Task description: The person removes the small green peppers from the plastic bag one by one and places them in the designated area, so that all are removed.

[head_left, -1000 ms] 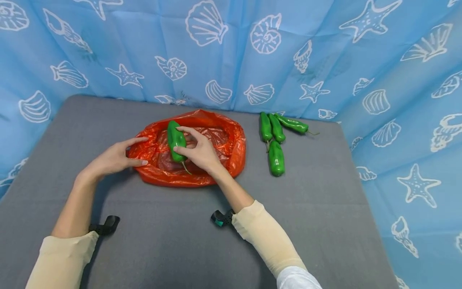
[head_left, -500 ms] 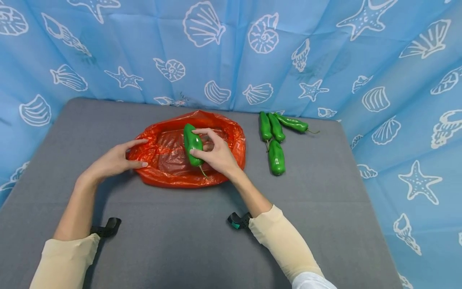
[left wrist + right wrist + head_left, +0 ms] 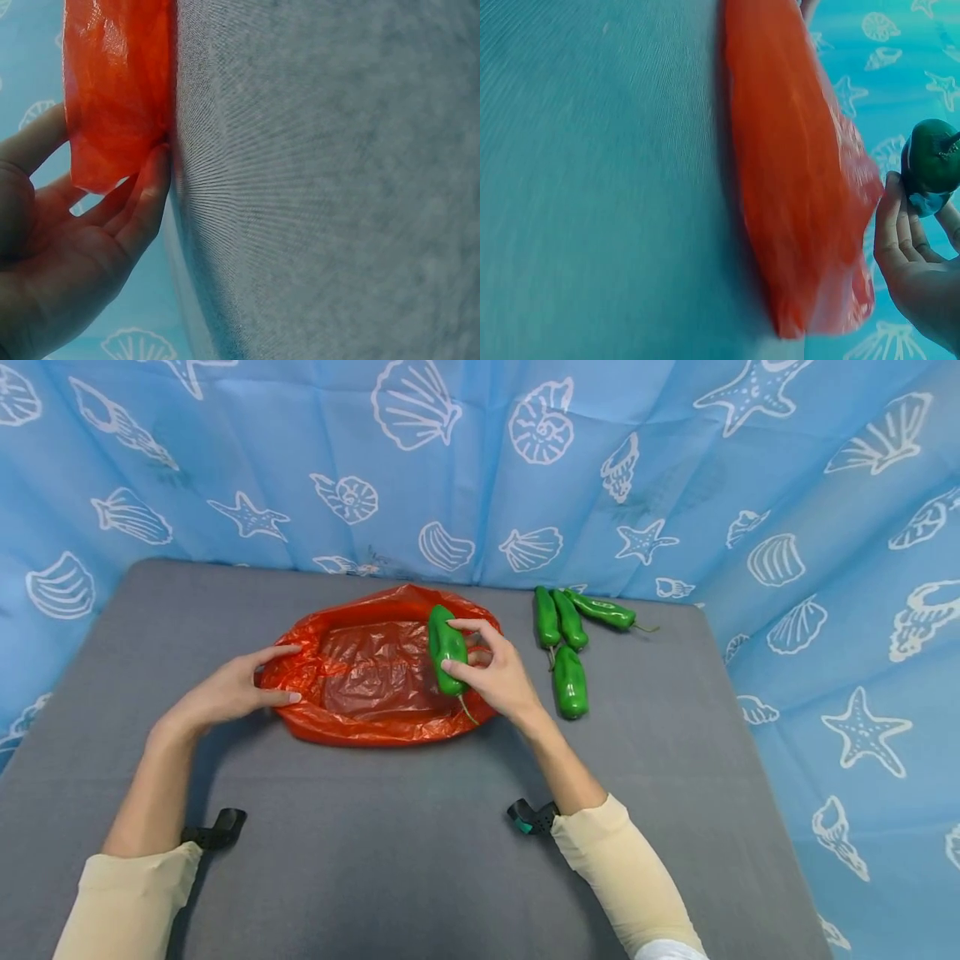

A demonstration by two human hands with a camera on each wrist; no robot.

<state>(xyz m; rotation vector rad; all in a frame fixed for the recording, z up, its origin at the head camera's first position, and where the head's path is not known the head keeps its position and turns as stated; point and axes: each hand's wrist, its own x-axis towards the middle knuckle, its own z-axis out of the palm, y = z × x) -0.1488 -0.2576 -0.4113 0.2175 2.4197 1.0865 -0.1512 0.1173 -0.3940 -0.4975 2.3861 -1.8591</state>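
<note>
A green pepper (image 3: 446, 647) is pinched between the thumb and fingers of my right hand (image 3: 501, 672), over the right end of an opened red plastic bag (image 3: 360, 732). Its thin stem points down toward the bag's front rim. In the right wrist view the pepper (image 3: 932, 161) shows end-on, above the bag's edge. My left hand (image 3: 228, 692) grips the bag's left end, thumb and forefinger tips lying over the rim. The left wrist view has the fingers curved about the bag's end (image 3: 112, 97). Wrinkled film shows inside the bag.
Several more green peppers (image 3: 572, 683) lie at the back right of the grey table (image 3: 375, 860), right of the bag. A blue curtain (image 3: 465, 468) with white shells and starfish hangs behind. Black wrist devices (image 3: 217, 829) sit on both forearms.
My right hand has carried the pepper rightward across the bag, from its left part to its right end. The left hand keeps its place on the bag.
</note>
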